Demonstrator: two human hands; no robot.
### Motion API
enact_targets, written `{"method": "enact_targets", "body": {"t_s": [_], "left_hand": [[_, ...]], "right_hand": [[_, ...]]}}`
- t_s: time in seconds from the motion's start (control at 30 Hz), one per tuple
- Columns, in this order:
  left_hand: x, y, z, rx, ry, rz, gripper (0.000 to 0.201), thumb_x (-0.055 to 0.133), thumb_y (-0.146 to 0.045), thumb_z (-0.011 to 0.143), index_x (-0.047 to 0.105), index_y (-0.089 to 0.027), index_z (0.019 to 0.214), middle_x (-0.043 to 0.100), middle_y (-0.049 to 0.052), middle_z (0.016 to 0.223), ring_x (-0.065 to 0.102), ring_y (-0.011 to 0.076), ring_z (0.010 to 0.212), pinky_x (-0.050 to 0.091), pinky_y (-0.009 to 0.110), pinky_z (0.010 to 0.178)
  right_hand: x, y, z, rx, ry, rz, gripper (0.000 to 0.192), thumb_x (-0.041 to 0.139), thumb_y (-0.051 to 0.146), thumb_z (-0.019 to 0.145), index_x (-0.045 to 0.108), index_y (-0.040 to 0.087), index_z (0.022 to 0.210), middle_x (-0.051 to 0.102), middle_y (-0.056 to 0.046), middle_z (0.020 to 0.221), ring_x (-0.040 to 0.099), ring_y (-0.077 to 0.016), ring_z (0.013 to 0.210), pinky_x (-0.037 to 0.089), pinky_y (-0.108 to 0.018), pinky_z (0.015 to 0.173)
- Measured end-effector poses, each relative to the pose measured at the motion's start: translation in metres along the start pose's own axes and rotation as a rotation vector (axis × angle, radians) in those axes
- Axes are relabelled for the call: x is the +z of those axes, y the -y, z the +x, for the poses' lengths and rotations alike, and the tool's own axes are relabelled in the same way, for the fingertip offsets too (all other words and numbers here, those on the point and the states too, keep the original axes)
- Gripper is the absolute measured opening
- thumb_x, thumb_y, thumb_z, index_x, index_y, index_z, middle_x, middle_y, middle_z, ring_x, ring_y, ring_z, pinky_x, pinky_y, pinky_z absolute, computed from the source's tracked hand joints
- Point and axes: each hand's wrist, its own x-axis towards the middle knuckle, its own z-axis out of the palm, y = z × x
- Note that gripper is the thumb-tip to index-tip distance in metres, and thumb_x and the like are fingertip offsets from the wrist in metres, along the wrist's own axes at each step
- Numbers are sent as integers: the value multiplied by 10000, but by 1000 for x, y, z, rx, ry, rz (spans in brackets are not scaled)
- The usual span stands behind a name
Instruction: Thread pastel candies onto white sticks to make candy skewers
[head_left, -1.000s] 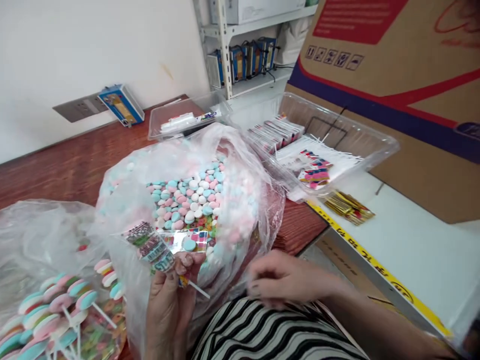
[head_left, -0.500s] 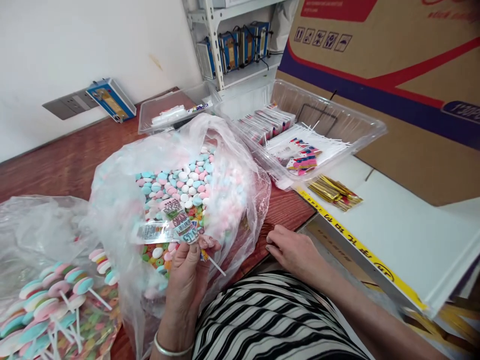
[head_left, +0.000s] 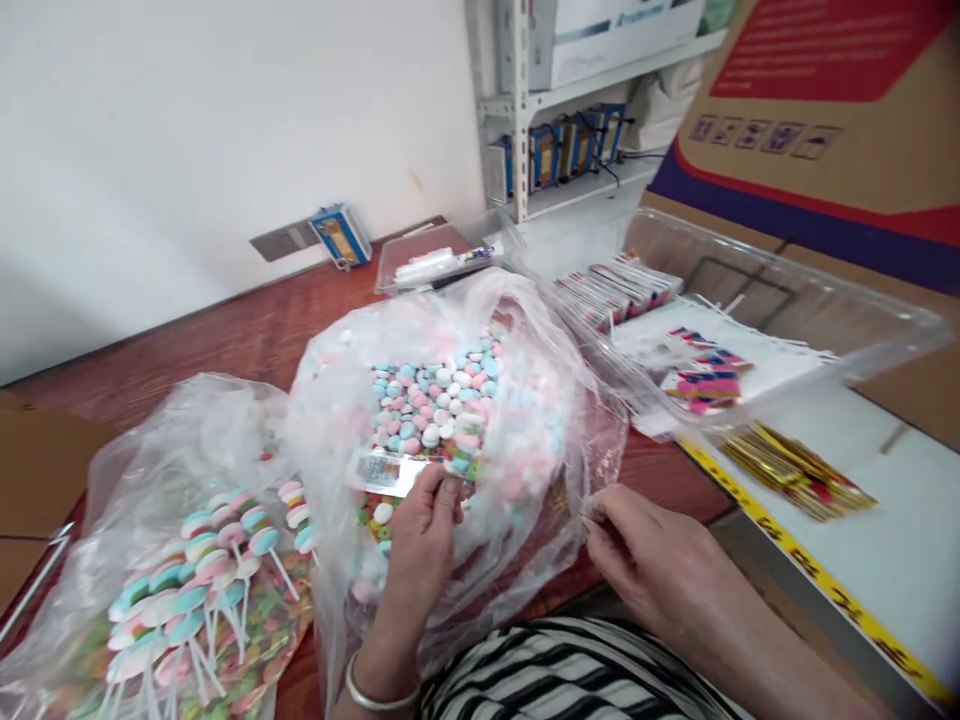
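Note:
My left hand [head_left: 431, 525] is closed over the middle of an open clear plastic bag [head_left: 330, 400], pinching a small see-through wrapper [head_left: 466, 450] with blurred print. Beside those fingers is a silver printed packet [head_left: 386, 474]; whether the hand touches it I cannot tell. Pink, blue and white candies [head_left: 420, 395] fill the bag, with small green and orange ring candies [head_left: 367, 515] lower down. At the bag's right edge my right hand [head_left: 637, 545] has its fingers pinched together; what they hold, if anything, is too blurred to make out.
Candy skewers on white sticks [head_left: 202, 570] lie on another plastic bag [head_left: 202, 420] at left. A clear tray [head_left: 862, 330] of sticks and labels stands right, near gold twist ties [head_left: 795, 470]. Behind are a small clear tray [head_left: 386, 270], a cardboard box [head_left: 810, 60] and shelving [head_left: 521, 130].
The view has swung left, so everything sits farther right. My right hand has come up from the table edge to the bag's edge. The white stick below my left hand no longer shows.

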Motion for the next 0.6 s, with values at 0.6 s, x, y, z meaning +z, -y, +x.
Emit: {"method": "enact_targets", "body": {"t_s": [0.6], "left_hand": [[7,9,0,398,-300,618,252,447,-127,939,601,-198,1125,624,51,875,593,185,797,461,281,710]], "right_hand": [[84,48,80,-374,-295,-252,272,417,149,988,470,219,730,497,-14,642,476,-186,571,321,-331,567]]}}
